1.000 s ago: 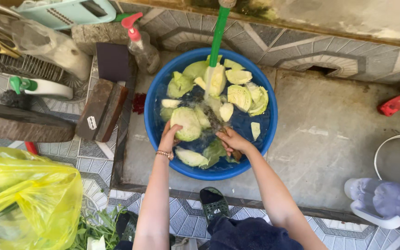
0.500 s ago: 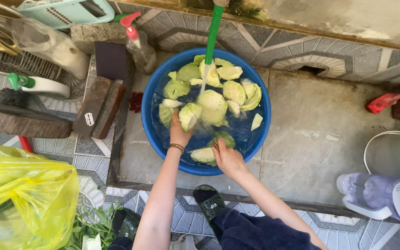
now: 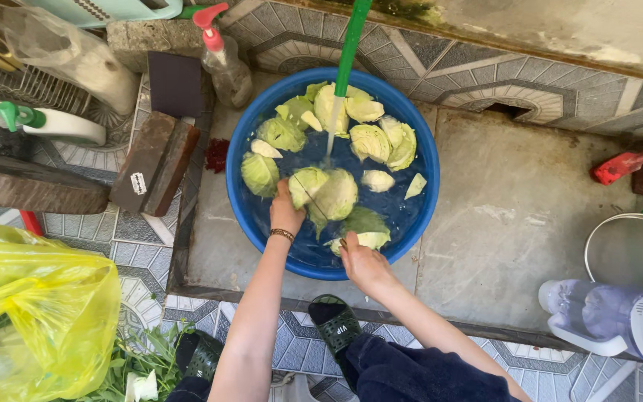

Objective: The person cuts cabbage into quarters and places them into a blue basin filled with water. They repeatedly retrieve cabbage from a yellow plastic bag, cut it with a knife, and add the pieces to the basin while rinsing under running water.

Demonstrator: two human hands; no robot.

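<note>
The left hand grips a cut cabbage wedge near the middle of the blue basin, while the right hand closes on another piece at about six o'clock. Judging by this, each wedge is best turned under the water stream falling from the green hose at twelve o'clock so its layers rinse through. The fingertips are lost among leaves and water, and the hose's source is cut off.
</note>
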